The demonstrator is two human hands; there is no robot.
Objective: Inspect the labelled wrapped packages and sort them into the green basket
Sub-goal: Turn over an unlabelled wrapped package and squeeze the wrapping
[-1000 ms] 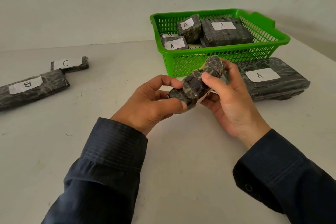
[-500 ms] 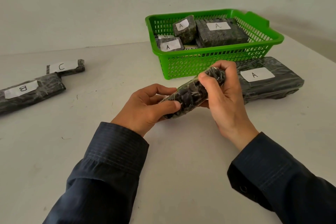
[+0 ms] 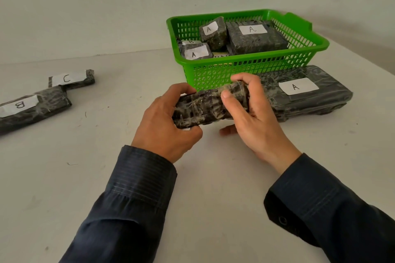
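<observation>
In front of the green plastic mesh basket (image 3: 252, 57), both hands are clamped on one dark oblong package wrapped in clear film (image 3: 203, 109). The left hand (image 3: 168, 121) curls round its left end, and the right hand (image 3: 254, 119) pinches its right end, thumb on top. The package is held just above the white table (image 3: 213, 177), short of the basket's front wall.

No label shows on the upturned face, so this looks like the inspecting step. Roll the package slowly about its long axis, fingers at the very ends so they hide no letter. Read the label before lifting the package over the rim.

Just in front of the basket, toward its right, lies a large flat dark package marked A (image 3: 316, 96). Well left of the basket lie a long dark package marked B (image 3: 32, 109) and a small dark package marked C (image 3: 72, 79), apparently touching.

There is one basket and eight packages in sight: one in hand, three on the table and four inside the basket. Those four are a broad block marked A (image 3: 256, 38), a tilted small block marked A (image 3: 213, 34), a front small block marked A (image 3: 195, 52) and, half hidden behind it, a packet marked B (image 3: 190, 42).
</observation>
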